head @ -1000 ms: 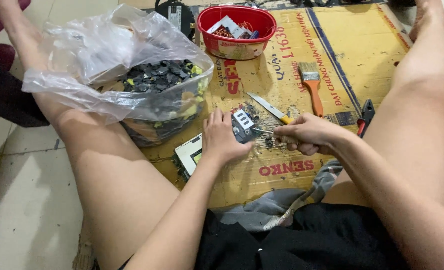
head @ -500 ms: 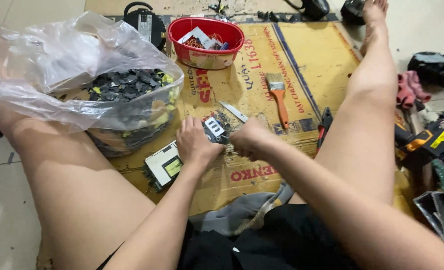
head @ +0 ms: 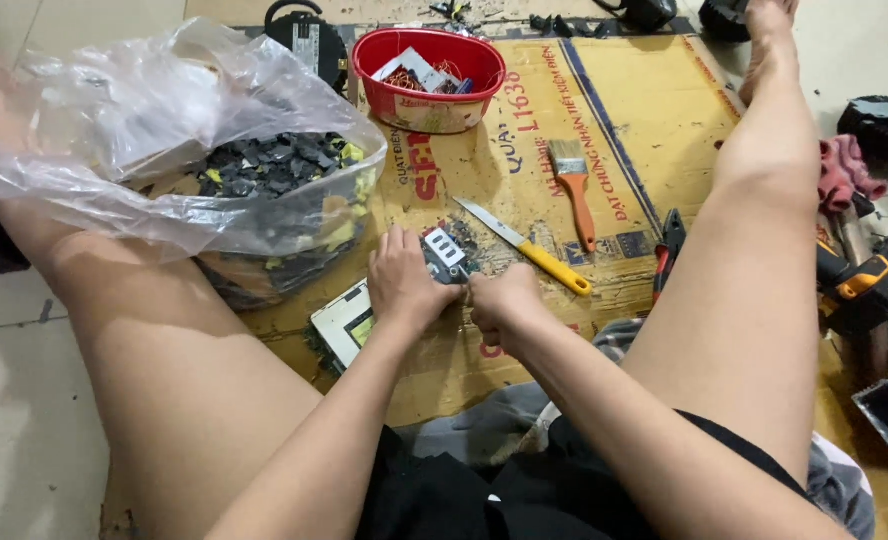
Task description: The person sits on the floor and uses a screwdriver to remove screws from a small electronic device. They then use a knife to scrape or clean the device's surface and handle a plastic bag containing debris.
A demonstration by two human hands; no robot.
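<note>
I sit on the floor with both legs spread around a sheet of cardboard (head: pixel 654 110). My left hand (head: pixel 402 283) grips a small grey and white electronic part (head: pixel 445 252) and presses it down on the cardboard. My right hand (head: pixel 505 305) is closed right beside it, fingers touching the same part; what lies under those fingers is hidden. A flat circuit board (head: pixel 339 325) lies under my left wrist.
A clear plastic bag (head: pixel 164 140) full of dark scrap pieces rests by my left leg. A red bowl (head: pixel 430 68) of bits stands at the back. A yellow-handled knife (head: pixel 529 250), an orange paintbrush (head: pixel 574 190), pliers (head: pixel 670 250) and tools at right (head: pixel 869 285) lie around.
The view has swung between frames, so everything sits a little differently in the picture. My hands have drawn closer together over the small part.
</note>
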